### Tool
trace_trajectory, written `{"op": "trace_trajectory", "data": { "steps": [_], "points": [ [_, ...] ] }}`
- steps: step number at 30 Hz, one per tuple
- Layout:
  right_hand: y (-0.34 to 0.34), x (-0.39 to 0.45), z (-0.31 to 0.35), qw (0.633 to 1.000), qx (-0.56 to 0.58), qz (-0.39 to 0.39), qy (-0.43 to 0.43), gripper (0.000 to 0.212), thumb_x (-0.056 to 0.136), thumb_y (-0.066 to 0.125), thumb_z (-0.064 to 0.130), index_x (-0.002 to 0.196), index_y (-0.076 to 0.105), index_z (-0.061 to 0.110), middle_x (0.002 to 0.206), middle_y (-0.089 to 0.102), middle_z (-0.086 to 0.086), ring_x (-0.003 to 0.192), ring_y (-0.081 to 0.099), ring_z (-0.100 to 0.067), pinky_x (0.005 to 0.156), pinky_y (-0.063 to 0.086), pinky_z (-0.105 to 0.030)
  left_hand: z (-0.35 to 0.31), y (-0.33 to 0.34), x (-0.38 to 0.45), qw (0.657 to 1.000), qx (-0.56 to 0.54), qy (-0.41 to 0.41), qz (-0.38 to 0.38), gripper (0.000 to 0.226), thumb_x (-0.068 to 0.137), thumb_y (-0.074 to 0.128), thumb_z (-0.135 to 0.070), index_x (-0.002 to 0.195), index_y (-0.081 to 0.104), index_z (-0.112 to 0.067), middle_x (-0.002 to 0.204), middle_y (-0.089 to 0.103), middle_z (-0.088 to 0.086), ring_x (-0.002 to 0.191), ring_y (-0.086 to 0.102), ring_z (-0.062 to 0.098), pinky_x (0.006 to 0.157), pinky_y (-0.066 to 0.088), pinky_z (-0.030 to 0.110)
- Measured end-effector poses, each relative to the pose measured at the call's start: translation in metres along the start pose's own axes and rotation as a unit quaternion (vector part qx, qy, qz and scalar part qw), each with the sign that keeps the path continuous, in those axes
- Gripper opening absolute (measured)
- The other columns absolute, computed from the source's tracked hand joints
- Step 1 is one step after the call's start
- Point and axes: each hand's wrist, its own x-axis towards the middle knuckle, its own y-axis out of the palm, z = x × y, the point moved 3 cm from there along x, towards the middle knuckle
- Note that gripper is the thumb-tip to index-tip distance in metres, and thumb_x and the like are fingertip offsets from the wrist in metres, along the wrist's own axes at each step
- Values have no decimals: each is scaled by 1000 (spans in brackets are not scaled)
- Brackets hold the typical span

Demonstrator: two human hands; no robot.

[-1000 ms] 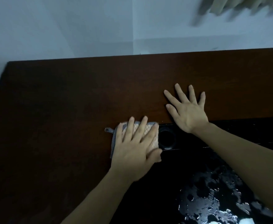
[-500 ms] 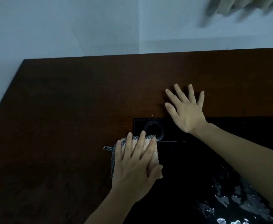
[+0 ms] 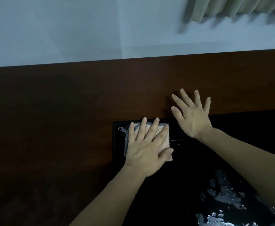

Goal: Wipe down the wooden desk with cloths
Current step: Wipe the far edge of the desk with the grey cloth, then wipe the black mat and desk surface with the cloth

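Left hand [image 3: 147, 149], fingers flat and spread, presses a cloth [image 3: 162, 136] onto the worktop [image 3: 60, 119]; right hand [image 3: 193, 118] rests splayed. Possibly wet patches nearby could smear.

Cloth [image 3: 162, 136] mostly hidden under left hand [image 3: 147, 149]. Desk [image 3: 60, 119] cut off left, right and below cloth. Curtain [image 3: 239, 7] blurred.

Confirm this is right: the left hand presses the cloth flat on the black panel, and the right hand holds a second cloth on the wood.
One thing is wrong. The head view shows the right hand holding no cloth: it lies flat and bare, fingers spread on the wooden desk. The rest stands: the left hand presses the cloth flat on the black panel.
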Motion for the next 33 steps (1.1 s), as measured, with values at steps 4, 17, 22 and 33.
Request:
{"op": "trace_trajectory", "data": {
  "steps": [4, 17, 22, 33],
  "points": [
    [1, 1, -1, 1000, -13, 7, 2, 77, 91, -2, 67, 161, 15, 40, 170, -1, 7, 154, -16, -35, 117, -15, -63, 14, -12, 26, 999, 16, -29, 18, 72, 98, 18, -72, 160, -4, -42, 170, -14, -6, 155, -18, 30, 118, -20, 58],
    [7, 5, 20, 1000, -1, 21, -18, 85, 85, -10, 72, 161, 11, 41, 170, -4, 8, 153, -18, -36, 116, -18, -63, 96, -26, -12, 986, 3, -168, 17, 84, 85, -4, -78, 160, -9, -41, 170, -13, -2, 156, -12, 32, 121, -8, 57],
    [5, 2, 30, 1000, 13, 16, -20, 85, 85, -11, 72, 161, 12, 40, 170, -3, 8, 154, -17, -36, 116, -17, -63, 85, -19, -52, 989, -5, -149, 15, 84, 86, -15, -79, 161, -5, -41, 169, -11, -4, 156, -8, 31, 122, -8, 54],
    [-1, -17, 1, 1000, 20, 18, 4, 85, 85, -11, 72, 161, 9, 41, 170, -4, 9, 153, -18, -35, 117, -17, -63, 27, 4, -92, 998, 19, -46, 49, 72, 100, 21, -73, 160, 27, -34, 168, 20, -1, 154, 19, 33, 115, 14, 57]
  ]
}}
